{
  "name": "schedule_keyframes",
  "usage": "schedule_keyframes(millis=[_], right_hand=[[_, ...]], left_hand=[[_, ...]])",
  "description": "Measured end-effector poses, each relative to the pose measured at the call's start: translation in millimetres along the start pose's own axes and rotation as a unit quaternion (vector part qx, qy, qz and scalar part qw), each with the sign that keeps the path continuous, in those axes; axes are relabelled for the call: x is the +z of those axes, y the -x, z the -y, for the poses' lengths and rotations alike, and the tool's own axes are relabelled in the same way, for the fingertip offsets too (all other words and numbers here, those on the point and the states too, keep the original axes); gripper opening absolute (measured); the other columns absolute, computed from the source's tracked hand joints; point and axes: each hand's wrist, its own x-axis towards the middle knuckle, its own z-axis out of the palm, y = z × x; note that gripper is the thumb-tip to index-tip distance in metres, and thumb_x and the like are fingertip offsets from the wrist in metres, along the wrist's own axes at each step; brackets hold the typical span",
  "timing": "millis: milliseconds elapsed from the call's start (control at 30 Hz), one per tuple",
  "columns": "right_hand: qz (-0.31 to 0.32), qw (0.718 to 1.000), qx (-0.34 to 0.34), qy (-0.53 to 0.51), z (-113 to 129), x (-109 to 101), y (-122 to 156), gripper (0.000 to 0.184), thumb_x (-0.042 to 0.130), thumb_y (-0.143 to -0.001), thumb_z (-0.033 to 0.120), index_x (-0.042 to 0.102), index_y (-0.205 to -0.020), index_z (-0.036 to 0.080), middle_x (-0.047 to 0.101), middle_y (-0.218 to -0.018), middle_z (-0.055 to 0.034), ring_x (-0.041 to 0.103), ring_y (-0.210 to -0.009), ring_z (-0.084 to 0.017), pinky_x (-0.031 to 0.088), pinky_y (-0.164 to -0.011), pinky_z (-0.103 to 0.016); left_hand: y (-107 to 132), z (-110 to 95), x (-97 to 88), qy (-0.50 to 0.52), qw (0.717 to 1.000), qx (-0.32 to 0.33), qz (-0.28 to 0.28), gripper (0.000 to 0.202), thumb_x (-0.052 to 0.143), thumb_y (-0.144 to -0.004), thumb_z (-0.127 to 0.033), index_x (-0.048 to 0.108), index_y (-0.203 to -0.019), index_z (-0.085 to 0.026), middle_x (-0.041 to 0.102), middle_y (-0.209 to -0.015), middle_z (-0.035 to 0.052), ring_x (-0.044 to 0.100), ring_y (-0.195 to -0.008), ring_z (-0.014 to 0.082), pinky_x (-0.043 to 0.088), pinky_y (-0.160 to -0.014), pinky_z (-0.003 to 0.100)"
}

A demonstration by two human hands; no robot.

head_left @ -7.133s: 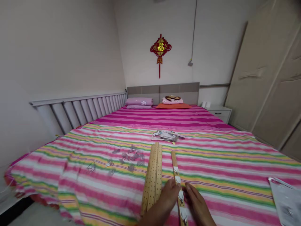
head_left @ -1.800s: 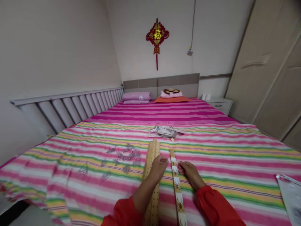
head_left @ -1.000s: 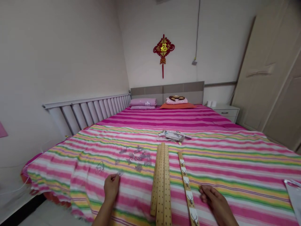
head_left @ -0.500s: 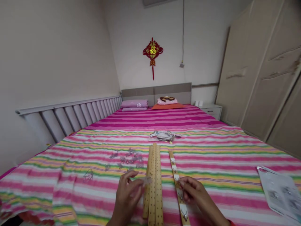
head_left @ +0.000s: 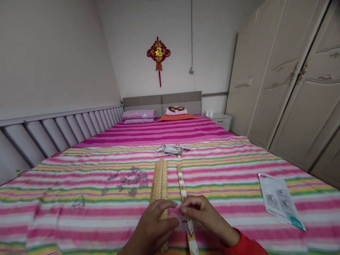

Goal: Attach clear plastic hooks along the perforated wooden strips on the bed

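Right hand [head_left: 205, 219] pinches a clear plastic piece [head_left: 183, 221] (half hidden); left hand [head_left: 152, 228] curls half-closed beside it.

On the wall, the red Chinese knot ornament [head_left: 158, 52] bore one gold character, 福 (fu). The printed leaflet [head_left: 278, 200] on the bed carried small text, too blurred to read.

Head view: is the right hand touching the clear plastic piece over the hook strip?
Touching. The head view shows the right hand with its fingertips on the clear plastic piece, which lies over the wooden hook strip.
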Motion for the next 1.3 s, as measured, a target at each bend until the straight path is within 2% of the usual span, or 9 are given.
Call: schedule_keyframes(millis=[167, 300, 467, 533, 667, 733, 833, 1033, 1300], right_hand=[[0.078, 0.988, 0.109, -0.072, -3, -9, 5, 0.021, 0.076, -0.065, 0.036, 0.072, -0.067, 0.015, 0.058, -0.053, 0.0025, 0.044, -0.048, -0.008, 0.031, -0.049, -0.021], [0.072, 0.984, 0.104, -0.129, -6, -14, 3, 0.023, 0.077, -0.064, 0.034, 0.066, -0.065, 0.014, 0.058, -0.052, 0.0030, 0.040, -0.043, -0.006, 0.025, -0.044, -0.020], [0.009, 0.985, 0.084, -0.150, -20, -19, -14, 0.026, 0.075, -0.065, 0.036, 0.060, -0.063, 0.016, 0.051, -0.044, 0.0057, 0.037, -0.038, -0.005, 0.022, -0.041, -0.020], [-0.036, 0.986, 0.081, -0.143, -27, -23, -25, 0.026, 0.074, -0.065, 0.038, 0.060, -0.060, 0.016, 0.048, -0.041, 0.0067, 0.035, -0.037, -0.005, 0.020, -0.041, -0.021], [-0.133, 0.979, 0.089, -0.129, -44, -36, -54, 0.029, 0.072, -0.061, 0.041, 0.057, -0.057, 0.016, 0.045, -0.037, 0.0074, 0.031, -0.035, -0.004, 0.017, -0.041, -0.021], [-0.157, 0.976, 0.090, -0.123, -52, -43, -71, 0.028, 0.071, -0.061, 0.041, 0.056, -0.056, 0.017, 0.045, -0.036, 0.0078, 0.031, -0.033, -0.005, 0.017, -0.040, -0.022], [-0.175, 0.974, 0.086, -0.119, -64, -51, -94, 0.029, 0.070, -0.059, 0.040, 0.053, -0.053, 0.018, 0.044, -0.035, 0.0077, 0.032, -0.033, -0.005, 0.017, -0.039, -0.021], [-0.206, 0.969, 0.080, -0.112, -82, -64, -133, 0.023, 0.066, -0.058, 0.036, 0.053, -0.053, 0.018, 0.045, -0.034, 0.0072, 0.034, -0.033, -0.006, 0.021, -0.037, -0.021], [-0.242, 0.962, 0.081, -0.096, -107, -78, -169, 0.020, 0.062, -0.055, 0.031, 0.047, -0.047, 0.021, 0.043, -0.030, 0.0077, 0.032, -0.029, -0.006, 0.020, -0.034, -0.021]], left_hand=[[-9, 2, 2.1, 0.009, 1.000, 0.012, 0.013, 0.014, 0.058, -0.079, -0.014, 0.063, -0.085, -0.025, 0.062, -0.106, 0.0057, 0.057, -0.097, 0.0168, 0.050, -0.078, 0.027], [-16, 7, 9.2, 0.036, 0.999, -0.015, 0.027, 0.019, 0.055, -0.081, -0.011, 0.064, -0.088, -0.026, 0.060, -0.111, 0.0063, 0.056, -0.101, 0.0172, 0.050, -0.078, 0.027], [-20, 21, 35.0, 0.137, 0.968, -0.209, 0.032, 0.043, 0.052, -0.078, -0.009, 0.058, -0.115, -0.029, 0.053, -0.123, 0.0082, 0.052, -0.112, 0.0208, 0.049, -0.088, 0.034], [-24, 31, 48.2, 0.206, 0.924, -0.322, 0.012, 0.048, 0.053, -0.076, -0.013, 0.054, -0.122, -0.028, 0.053, -0.123, 0.0088, 0.053, -0.110, 0.0218, 0.050, -0.086, 0.035], [-37, 54, 76.5, 0.353, 0.776, -0.523, -0.018, 0.039, 0.060, -0.073, -0.034, 0.061, -0.108, -0.016, 0.063, -0.106, 0.0102, 0.061, -0.094, 0.0214, 0.051, -0.076, 0.031], [-46, 64, 92.2, 0.401, 0.716, -0.571, -0.011, 0.036, 0.063, -0.069, -0.040, 0.064, -0.094, -0.014, 0.067, -0.094, 0.0089, 0.063, -0.088, 0.0213, 0.050, -0.075, 0.030], [-59, 78, 117.3, 0.447, 0.671, -0.591, -0.012, 0.027, 0.066, -0.066, -0.036, 0.063, -0.080, -0.013, 0.067, -0.077, 0.0046, 0.064, -0.076, 0.0185, 0.049, -0.069, 0.028], [-83, 107, 155.3, 0.442, 0.643, -0.623, -0.060, 0.006, 0.062, -0.067, -0.020, 0.058, -0.069, -0.016, 0.059, -0.058, -0.0035, 0.058, -0.057, 0.0108, 0.048, -0.060, 0.022], [-92, 138, 187.2, 0.380, 0.659, -0.648, -0.032, 0.012, 0.054, -0.068, -0.011, 0.053, -0.057, -0.017, 0.052, -0.050, -0.0051, 0.052, -0.050, 0.0089, 0.042, -0.051, 0.019]])
